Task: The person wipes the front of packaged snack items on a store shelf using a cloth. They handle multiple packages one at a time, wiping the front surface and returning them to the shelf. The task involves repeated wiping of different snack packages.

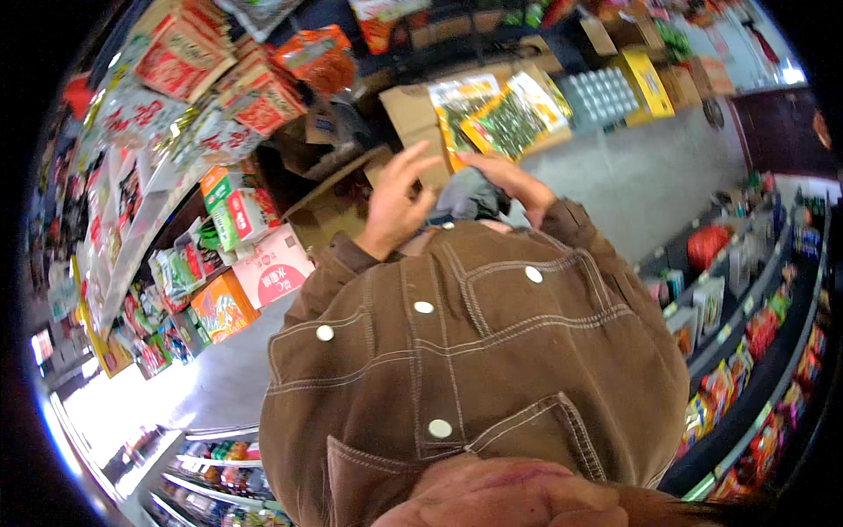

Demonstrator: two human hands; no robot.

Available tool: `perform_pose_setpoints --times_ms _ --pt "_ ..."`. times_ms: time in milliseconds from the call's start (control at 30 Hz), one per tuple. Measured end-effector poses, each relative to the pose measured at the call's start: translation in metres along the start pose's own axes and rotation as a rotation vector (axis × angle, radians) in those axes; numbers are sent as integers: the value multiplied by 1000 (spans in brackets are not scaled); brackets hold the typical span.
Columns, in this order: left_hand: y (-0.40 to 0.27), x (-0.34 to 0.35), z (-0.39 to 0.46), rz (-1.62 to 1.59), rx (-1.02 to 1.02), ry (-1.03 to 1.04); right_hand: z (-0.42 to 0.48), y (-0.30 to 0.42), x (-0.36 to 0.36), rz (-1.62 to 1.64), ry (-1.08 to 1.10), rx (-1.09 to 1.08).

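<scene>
My left hand (400,205) is raised before my brown jacket, its fingers apart and nothing in them. My right hand (517,181) reaches inward, its fingertips at the lower edge of a yellow-edged plastic packet (517,118) with dark green contents. Whether the fingers grip the packet or only lie against it, I cannot tell. A second, similar packet (454,109) lies partly under the first, on a brown cardboard box (411,109). Below my right hand is a bunched grey cloth-like thing (469,194).
Ahead on the left are stacked red-and-tan packets (188,56), an orange packet (319,59) and a pink carton (273,267). A tray with round pale items (599,95) and a yellow box (645,85) stand ahead right. Stocked shelves (744,316) line the right. Grey floor (632,171) shows between.
</scene>
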State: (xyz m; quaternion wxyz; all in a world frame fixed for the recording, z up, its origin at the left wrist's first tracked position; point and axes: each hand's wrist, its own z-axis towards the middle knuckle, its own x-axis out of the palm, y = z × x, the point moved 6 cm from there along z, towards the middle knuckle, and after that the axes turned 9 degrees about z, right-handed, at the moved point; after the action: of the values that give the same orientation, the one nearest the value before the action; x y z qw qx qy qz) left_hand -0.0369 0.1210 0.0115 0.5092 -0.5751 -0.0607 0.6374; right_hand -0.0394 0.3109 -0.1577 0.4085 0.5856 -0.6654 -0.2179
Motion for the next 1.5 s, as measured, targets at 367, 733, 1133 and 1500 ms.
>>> perform_pose_setpoints --times_ms 367,733,1133,1500 --pt "0 31 8 9 -119 5 56 -72 -167 -78 -289 52" --pt "9 97 51 -129 -393 36 84 -78 -273 215 -575 24" --pt "7 114 74 -36 -400 -11 136 -115 -321 654 -222 271" --pt "10 106 63 -191 -389 -102 171 -120 -383 -92 28 -320"
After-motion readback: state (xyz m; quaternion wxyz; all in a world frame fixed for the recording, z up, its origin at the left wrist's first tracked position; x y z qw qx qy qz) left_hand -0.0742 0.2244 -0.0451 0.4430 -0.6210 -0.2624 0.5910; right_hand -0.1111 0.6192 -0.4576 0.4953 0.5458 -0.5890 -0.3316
